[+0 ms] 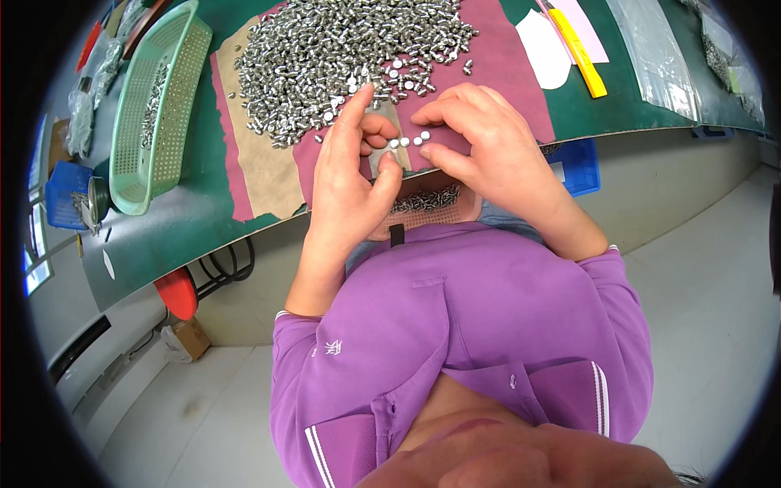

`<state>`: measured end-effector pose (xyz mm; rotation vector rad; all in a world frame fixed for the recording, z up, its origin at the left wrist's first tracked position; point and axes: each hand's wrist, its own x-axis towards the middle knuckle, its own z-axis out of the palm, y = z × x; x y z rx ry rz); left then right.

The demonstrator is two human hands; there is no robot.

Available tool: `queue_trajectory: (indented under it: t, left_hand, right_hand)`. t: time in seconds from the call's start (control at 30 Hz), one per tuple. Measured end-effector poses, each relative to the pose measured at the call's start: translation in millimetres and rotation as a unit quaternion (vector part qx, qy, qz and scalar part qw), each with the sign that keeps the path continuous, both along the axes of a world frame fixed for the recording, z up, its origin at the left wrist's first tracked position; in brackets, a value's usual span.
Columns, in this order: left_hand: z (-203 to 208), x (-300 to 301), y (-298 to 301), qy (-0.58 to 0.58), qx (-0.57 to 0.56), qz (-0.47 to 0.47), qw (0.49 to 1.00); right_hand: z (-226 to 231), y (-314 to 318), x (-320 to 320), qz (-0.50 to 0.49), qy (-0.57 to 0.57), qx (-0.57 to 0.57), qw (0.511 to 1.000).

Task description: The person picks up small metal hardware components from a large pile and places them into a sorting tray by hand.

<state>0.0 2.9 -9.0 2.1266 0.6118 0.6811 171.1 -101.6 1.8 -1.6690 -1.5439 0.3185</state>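
A row of several small metal pieces with round, flat, pale heads point(405, 141) lies near the table's front edge, between my two hands. My left hand point(351, 167) is at the row's left end, index finger stretched forward, the other fingers bent, thumb apart. On the right side, my right hand point(492, 138) curves around the row's other end with a gap between thumb and index finger. Neither hand visibly grips a piece, though the bent left fingers are partly hidden. Just beyond the hands spreads a large heap of shiny metal pieces point(350, 57).
Under the table edge, a pink basket point(423, 218) at my lap holds more metal pieces. A green basket point(181, 98) stands at left, near a blue bin point(65, 195). A yellow cutter knife point(579, 55) and clear plastic bags point(655, 61) lie at right. Below is another blue bin point(582, 167).
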Motion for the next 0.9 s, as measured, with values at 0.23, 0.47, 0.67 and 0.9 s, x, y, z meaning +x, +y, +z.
queue_trajectory:
  t: [0.23,0.47,0.67,0.9]
  left_hand:
    - [-2,1,0,-0.013,-0.009,-0.007,1.0]
    - [20,-17,-5,0.061,-0.097,-0.12,0.986]
    - [10,-10,1,0.022,0.028,0.054,0.998]
    - [7,18,10,0.019,0.131,0.032,0.991]
  right_hand:
    - [-4,7,-6,0.034,-0.044,0.021,0.998]
    - [1,-7,5,0.115,-0.031,-0.021,0.993]
    - [3,7,17,-0.012,-0.047,0.014,0.999]
    - [-5,33,7,0.015,-0.055,0.051,0.997]
